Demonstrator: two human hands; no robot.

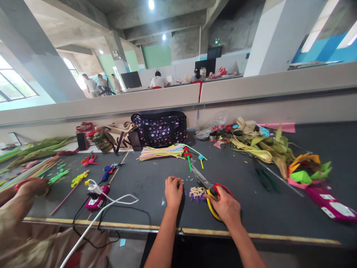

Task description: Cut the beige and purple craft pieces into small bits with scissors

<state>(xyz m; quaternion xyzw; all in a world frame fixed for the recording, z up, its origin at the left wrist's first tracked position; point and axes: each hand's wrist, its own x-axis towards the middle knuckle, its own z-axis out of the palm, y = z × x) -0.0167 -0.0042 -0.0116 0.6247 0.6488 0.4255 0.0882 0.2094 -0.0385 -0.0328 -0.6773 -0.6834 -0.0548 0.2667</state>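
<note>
My right hand (226, 205) grips a pair of scissors (203, 178) with red and yellow handles, the blades pointing away to the upper left. My left hand (173, 191) is closed, fingertips together low over the table; something small and pale shows at the tips, too small to name. Between my hands lies a pile of short beige pieces (197, 191), with short purple pieces (199, 199) around its lower edge. Just beyond the scissor tips lie a red-topped green stem (189, 160) and a small blue flower on a yellow stem (201, 160).
Behind lie a bundle of pastel pipe cleaners (163, 152) and a dotted bag (161, 128). Corn husks (260, 147) and dark pliers (266, 179) are at right. Left are a magenta power strip (97, 197), white cable (103, 212), blue glue gun (109, 171) and a co-worker's hand (33, 187).
</note>
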